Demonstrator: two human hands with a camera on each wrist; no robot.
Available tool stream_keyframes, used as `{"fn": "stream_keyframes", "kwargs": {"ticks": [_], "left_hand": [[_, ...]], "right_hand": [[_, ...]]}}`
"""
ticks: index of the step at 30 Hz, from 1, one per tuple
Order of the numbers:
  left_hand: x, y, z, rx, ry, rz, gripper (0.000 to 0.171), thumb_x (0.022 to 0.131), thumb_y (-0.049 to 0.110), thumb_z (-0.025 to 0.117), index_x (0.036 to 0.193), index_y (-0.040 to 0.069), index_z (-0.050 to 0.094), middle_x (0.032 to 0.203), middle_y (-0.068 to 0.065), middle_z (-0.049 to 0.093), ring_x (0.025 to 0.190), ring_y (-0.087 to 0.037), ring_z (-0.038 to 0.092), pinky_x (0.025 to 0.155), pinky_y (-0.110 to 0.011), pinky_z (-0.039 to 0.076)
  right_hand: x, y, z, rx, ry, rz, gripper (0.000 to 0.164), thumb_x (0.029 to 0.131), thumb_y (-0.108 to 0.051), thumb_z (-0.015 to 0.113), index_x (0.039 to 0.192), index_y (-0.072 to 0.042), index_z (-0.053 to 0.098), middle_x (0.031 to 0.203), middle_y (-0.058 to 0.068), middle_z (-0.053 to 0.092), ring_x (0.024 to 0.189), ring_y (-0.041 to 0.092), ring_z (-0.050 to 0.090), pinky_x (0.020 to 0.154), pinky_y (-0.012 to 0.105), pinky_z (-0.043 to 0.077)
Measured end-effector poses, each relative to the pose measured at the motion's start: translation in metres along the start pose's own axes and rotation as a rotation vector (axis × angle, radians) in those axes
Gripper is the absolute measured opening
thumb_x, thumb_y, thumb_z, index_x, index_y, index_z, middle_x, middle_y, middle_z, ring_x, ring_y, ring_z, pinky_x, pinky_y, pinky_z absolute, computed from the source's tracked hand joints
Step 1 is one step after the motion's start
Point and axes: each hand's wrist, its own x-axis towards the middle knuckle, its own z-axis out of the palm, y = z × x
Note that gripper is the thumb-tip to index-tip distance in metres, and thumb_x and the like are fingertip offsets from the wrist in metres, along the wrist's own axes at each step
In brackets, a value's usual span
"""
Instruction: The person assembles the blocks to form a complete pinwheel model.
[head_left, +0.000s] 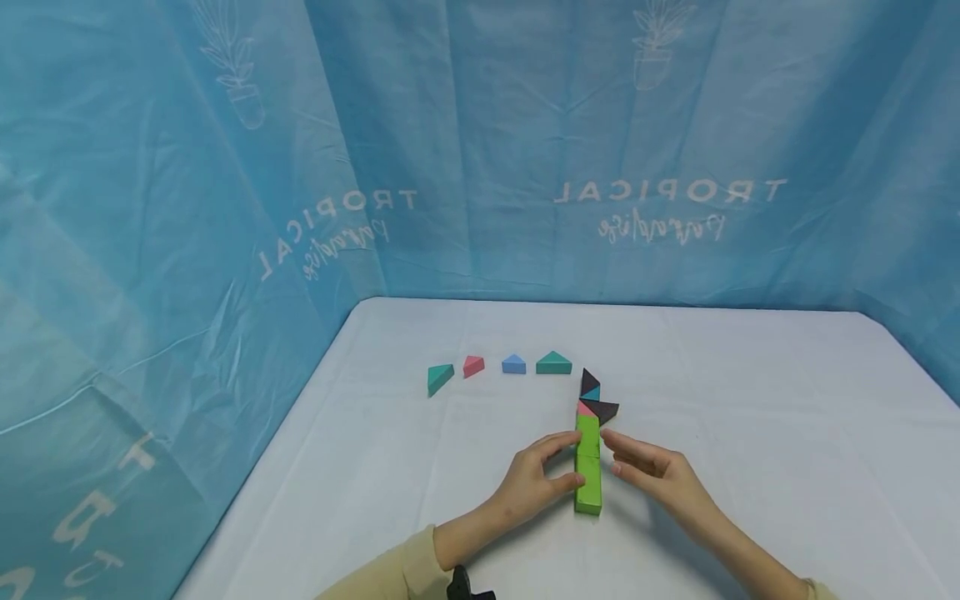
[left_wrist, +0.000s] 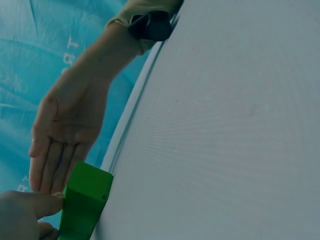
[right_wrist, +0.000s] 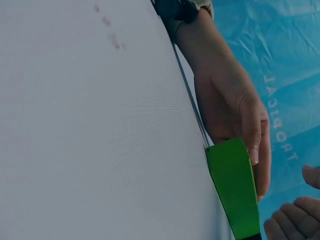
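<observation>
Two bright green blocks lie end to end on the white table, the nearer one (head_left: 588, 485) and the farther one (head_left: 588, 435). My left hand (head_left: 528, 479) touches their left side with thumb and fingertips. On the right, my right hand (head_left: 663, 475) is held beside the blocks with its fingers extended, a small gap between. Beyond the green blocks, a pink triangle (head_left: 584, 409), a dark triangle (head_left: 603, 411), a blue triangle (head_left: 592, 393) and another dark triangle (head_left: 588, 382) continue the line. In the right wrist view the left hand (right_wrist: 227, 97) sits behind the green block (right_wrist: 232, 182).
Left of the line's far end stand separate triangular blocks: a large green one (head_left: 553, 363), a blue one (head_left: 513, 364), a pink one (head_left: 473, 366) and another green one (head_left: 439, 377). Blue printed curtains (head_left: 510, 250) hang behind and left of the table (head_left: 750, 400).
</observation>
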Motion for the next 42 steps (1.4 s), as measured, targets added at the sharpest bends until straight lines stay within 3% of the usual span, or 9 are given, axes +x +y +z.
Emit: {"fn": "stream_keyframes", "kwargs": {"ticks": [3, 6, 11, 13, 19, 31, 38, 42], "left_hand": [[-0.001, 0.001, -0.001, 0.007, -0.001, 0.010, 0.053, 0.085, 0.015, 0.072, 0.131, 0.000, 0.052, 0.133, -0.008, 0.053, 0.125, -0.017, 0.047, 0.103, -0.028, 0.038], [-0.001, 0.002, -0.001, 0.021, 0.000, 0.029, 0.053, 0.085, 0.016, 0.072, 0.131, -0.001, 0.052, 0.133, -0.009, 0.053, 0.124, -0.017, 0.047, 0.103, -0.028, 0.038], [-0.001, 0.002, -0.001, 0.025, 0.004, 0.041, 0.053, 0.085, 0.016, 0.072, 0.131, -0.001, 0.052, 0.133, -0.009, 0.053, 0.124, -0.017, 0.047, 0.103, -0.028, 0.039], [-0.001, 0.002, -0.002, 0.026, 0.003, 0.042, 0.053, 0.085, 0.016, 0.072, 0.131, -0.001, 0.052, 0.133, -0.010, 0.053, 0.124, -0.018, 0.047, 0.103, -0.028, 0.039], [0.000, 0.000, -0.001, 0.033, 0.004, 0.049, 0.052, 0.085, 0.014, 0.072, 0.131, -0.001, 0.053, 0.133, -0.009, 0.053, 0.125, -0.018, 0.047, 0.102, -0.029, 0.039], [0.000, 0.000, -0.001, 0.025, -0.008, 0.039, 0.052, 0.085, 0.014, 0.071, 0.131, -0.001, 0.053, 0.133, -0.008, 0.053, 0.125, -0.017, 0.046, 0.103, -0.029, 0.039], [0.002, 0.000, -0.001, 0.014, -0.007, 0.029, 0.051, 0.086, 0.016, 0.071, 0.131, 0.000, 0.053, 0.134, -0.008, 0.053, 0.125, -0.018, 0.046, 0.103, -0.030, 0.039], [0.001, 0.000, -0.001, 0.016, -0.010, 0.010, 0.052, 0.085, 0.017, 0.071, 0.131, 0.001, 0.053, 0.134, -0.009, 0.052, 0.125, -0.019, 0.047, 0.103, -0.030, 0.038]], "right_hand": [[-0.001, 0.008, 0.002, -0.129, 0.052, -0.138, 0.049, 0.091, -0.016, 0.064, 0.137, -0.007, 0.050, 0.138, 0.011, 0.048, 0.124, 0.030, 0.046, 0.095, 0.018, 0.042], [-0.001, 0.012, 0.005, -0.245, 0.093, -0.202, 0.055, 0.089, -0.019, 0.067, 0.139, -0.012, 0.047, 0.140, 0.007, 0.046, 0.124, 0.030, 0.046, 0.098, 0.021, 0.039], [0.000, 0.016, 0.009, -0.386, 0.097, -0.230, 0.063, 0.087, -0.025, 0.070, 0.143, -0.014, 0.043, 0.143, 0.006, 0.042, 0.126, 0.031, 0.044, 0.099, 0.047, 0.041], [0.001, 0.018, 0.010, -0.418, 0.090, -0.243, 0.065, 0.086, -0.026, 0.070, 0.143, -0.012, 0.043, 0.143, 0.009, 0.041, 0.126, 0.032, 0.043, 0.097, 0.052, 0.040], [0.004, 0.023, 0.015, -0.418, 0.062, -0.241, 0.065, 0.085, -0.028, 0.071, 0.141, -0.009, 0.045, 0.142, 0.014, 0.040, 0.127, 0.031, 0.040, 0.098, 0.051, 0.040], [0.004, 0.025, 0.016, -0.432, 0.066, -0.254, 0.063, 0.085, -0.029, 0.071, 0.139, -0.008, 0.047, 0.141, 0.005, 0.044, 0.123, 0.029, 0.046, 0.096, 0.046, 0.043], [0.005, 0.020, 0.015, -0.447, 0.077, -0.289, 0.062, 0.084, -0.023, 0.073, 0.138, -0.007, 0.048, 0.139, 0.008, 0.046, 0.122, 0.029, 0.047, 0.097, 0.035, 0.044], [0.005, 0.020, 0.017, -0.433, 0.070, -0.297, 0.062, 0.083, -0.021, 0.073, 0.137, -0.005, 0.048, 0.139, 0.010, 0.046, 0.121, 0.031, 0.048, 0.096, 0.040, 0.045]]}}
